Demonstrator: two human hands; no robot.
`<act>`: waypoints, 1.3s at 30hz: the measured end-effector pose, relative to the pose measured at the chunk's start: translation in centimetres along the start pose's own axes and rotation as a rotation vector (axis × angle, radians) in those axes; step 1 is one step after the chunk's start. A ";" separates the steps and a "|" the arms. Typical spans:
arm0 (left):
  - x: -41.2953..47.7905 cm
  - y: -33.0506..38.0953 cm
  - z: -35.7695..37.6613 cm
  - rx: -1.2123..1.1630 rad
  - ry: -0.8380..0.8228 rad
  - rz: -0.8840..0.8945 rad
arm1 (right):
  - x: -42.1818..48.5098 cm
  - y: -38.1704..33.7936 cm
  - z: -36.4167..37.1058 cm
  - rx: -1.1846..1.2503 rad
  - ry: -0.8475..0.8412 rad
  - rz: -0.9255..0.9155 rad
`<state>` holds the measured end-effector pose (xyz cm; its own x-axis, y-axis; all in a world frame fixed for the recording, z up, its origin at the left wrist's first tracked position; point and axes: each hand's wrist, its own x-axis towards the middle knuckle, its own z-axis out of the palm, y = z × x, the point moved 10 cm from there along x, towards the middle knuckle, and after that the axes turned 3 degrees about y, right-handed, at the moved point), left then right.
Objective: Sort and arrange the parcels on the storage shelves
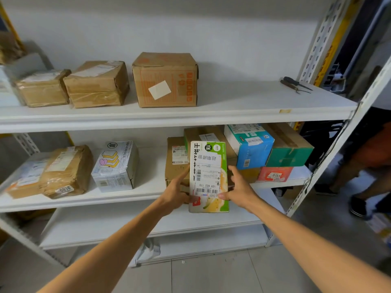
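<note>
As left hand (177, 192), right hand (240, 187) hold green box (208, 172) (upright) | seemingly off shelf (146, 193)

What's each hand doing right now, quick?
Left hand: holding the green and white box by its left edge.
Right hand: holding the same box, thumb on its front.
</note>
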<state>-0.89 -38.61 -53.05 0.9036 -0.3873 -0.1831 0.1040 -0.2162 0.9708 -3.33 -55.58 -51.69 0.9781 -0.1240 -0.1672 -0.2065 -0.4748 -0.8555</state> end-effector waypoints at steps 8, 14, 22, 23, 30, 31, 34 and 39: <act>-1.0 1.4 -0.3 0.033 -0.001 0.021 | 0.1 -0.8 0.4 0.050 0.000 -0.045; -1.1 1.2 -0.1 0.021 0.010 0.019 | 0.2 -0.3 0.3 0.067 0.008 -0.054; -0.9 1.1 -0.2 0.039 0.013 0.008 | 0.7 -0.1 -0.1 0.087 0.025 -0.053; -0.9 1.2 -0.2 0.044 0.016 0.009 | 0.7 0.0 -0.1 0.087 0.028 -0.055; 0.3 2.3 3.7 0.098 -0.098 0.040 | -0.7 2.5 -3.3 0.084 0.122 -0.060; 0.8 2.4 4.5 0.099 -0.116 0.040 | -1.0 3.1 -4.1 0.092 0.144 -0.058; 2.3 2.9 8.8 0.102 -0.204 0.046 | -2.2 5.8 -7.9 0.129 0.230 -0.025; 5.1 2.9 16.6 0.102 -0.349 0.047 | -4.9 11.7 -13.5 0.187 0.377 0.098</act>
<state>-2.92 -56.09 -53.76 0.7081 -0.6780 -0.1972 0.0076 -0.2720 0.9623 -10.95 -72.26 -54.30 0.8686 -0.4871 -0.0914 -0.2558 -0.2827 -0.9245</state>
